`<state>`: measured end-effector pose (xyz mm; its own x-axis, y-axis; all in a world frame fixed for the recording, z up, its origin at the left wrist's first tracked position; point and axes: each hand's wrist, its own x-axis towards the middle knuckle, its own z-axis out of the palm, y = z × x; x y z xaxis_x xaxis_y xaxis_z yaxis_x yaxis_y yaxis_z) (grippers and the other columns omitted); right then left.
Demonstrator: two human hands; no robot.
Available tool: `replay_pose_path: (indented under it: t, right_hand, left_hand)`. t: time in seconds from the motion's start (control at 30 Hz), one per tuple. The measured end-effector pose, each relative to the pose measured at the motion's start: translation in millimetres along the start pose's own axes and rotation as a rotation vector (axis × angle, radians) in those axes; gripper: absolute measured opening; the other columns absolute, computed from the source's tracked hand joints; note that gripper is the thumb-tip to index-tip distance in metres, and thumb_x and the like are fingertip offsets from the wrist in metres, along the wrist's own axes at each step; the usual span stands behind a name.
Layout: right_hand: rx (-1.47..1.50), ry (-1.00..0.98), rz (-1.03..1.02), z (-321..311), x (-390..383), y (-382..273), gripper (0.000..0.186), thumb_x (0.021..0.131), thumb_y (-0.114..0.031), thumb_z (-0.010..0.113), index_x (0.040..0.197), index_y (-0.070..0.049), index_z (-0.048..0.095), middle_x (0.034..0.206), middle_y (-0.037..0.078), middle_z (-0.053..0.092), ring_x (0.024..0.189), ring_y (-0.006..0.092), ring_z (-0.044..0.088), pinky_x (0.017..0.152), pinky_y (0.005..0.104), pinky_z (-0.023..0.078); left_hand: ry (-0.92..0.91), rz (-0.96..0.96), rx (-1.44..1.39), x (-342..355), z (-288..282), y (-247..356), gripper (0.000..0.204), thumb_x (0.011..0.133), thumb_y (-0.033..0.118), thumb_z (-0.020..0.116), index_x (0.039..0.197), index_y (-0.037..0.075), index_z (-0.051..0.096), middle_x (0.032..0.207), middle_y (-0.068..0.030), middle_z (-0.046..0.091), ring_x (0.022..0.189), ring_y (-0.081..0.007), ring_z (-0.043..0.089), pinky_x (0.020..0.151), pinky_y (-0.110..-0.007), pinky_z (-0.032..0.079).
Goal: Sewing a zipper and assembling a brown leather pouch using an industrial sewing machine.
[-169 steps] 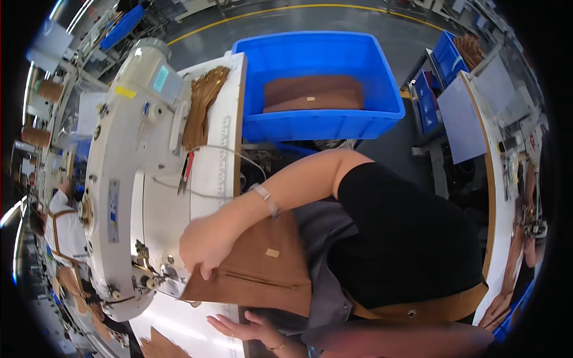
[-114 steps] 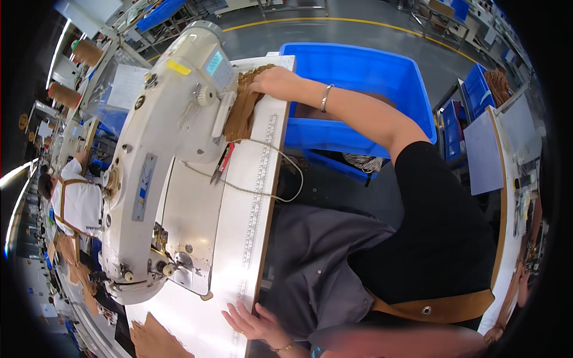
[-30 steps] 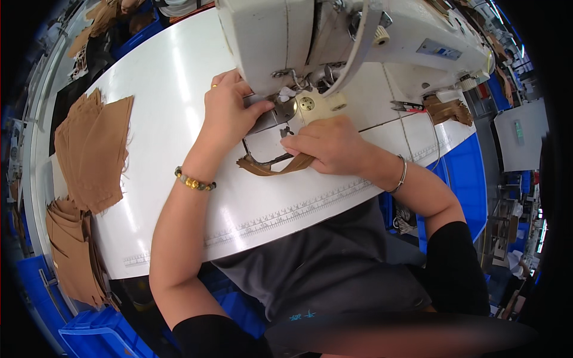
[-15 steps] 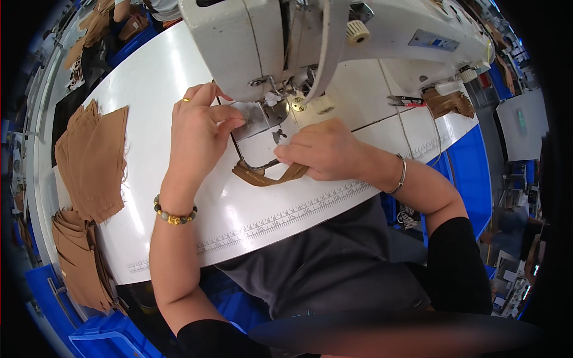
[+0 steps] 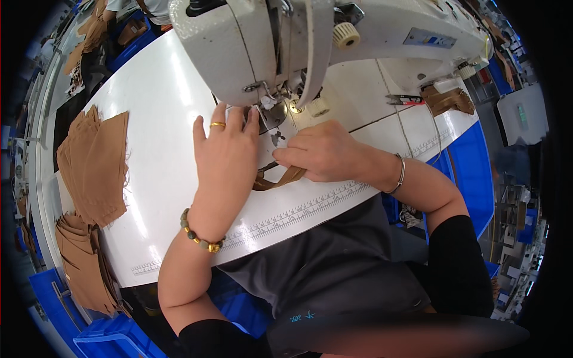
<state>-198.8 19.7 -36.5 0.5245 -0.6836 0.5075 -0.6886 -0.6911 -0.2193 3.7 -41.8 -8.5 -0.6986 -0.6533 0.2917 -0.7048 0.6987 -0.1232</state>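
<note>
My left hand [image 5: 227, 158] is open, fingers stretched over the metal plate [image 5: 273, 112] under the white sewing machine [image 5: 250, 53]; whether it presses anything beneath is hidden. My right hand [image 5: 325, 152], fingers curled, grips a brown zipper strip [image 5: 276, 182] beside the plate's front. The strip loops down toward me and passes behind my left hand. Red-handled snips [image 5: 406, 100] lie at the machine's right, next to a bundle of brown strips [image 5: 444, 102].
Brown fabric pieces are stacked on the left [image 5: 89, 161] of the white table [image 5: 155, 89], another stack [image 5: 83, 256] nearer me. Blue bins stand at the right [image 5: 471, 179] and lower left [image 5: 113, 337]. Another person's arm [image 5: 116, 7] shows at top left.
The view has turned since the earliest frames. The brown panel left the plate; my right hand brought over a zipper strip. My left hand's fingers have straightened and moved toward me.
</note>
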Motion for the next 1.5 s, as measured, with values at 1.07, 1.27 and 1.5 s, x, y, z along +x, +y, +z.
replay_pose_path:
  t: [1.07,1.27,1.5]
  right_hand:
    - [-0.107,0.178,-0.149,9,8,-7,0.019,0.078,-0.008,0.071,0.094,-0.002,0.064,0.097,0.01,0.067,0.092,0.0246,0.068,0.075,0.0352,0.057]
    - [-0.065,0.165,-0.107,10,8,-8,0.018,0.079,-0.009,0.072,0.093,-0.003,0.063,0.094,0.008,0.067,0.091,0.0245,0.068,0.075,0.0354,0.057]
    - [-0.09,0.19,-0.186,-1,11,-12,0.02,0.081,-0.011,0.072,0.098,-0.003,0.066,0.103,0.009,0.07,0.095,0.0248,0.07,0.078,0.0356,0.058]
  left_hand:
    - [0.165,-0.666,0.45,-94,-22,-194,0.032,0.09,0.033,0.077,0.105,0.006,0.069,0.11,-0.0096,0.071,0.114,-0.0297,0.066,0.086,-0.042,0.056]
    - [-0.109,-0.987,0.279,-80,-64,-226,0.027,0.091,0.033,0.076,0.1,0.008,0.07,0.105,-0.0074,0.076,0.098,-0.031,0.071,0.082,-0.043,0.056]
    - [0.186,-0.222,0.135,-65,-82,-116,0.012,0.094,0.017,0.066,0.103,0.015,0.075,0.087,-0.0076,0.073,0.077,-0.0293,0.071,0.067,-0.04,0.055]
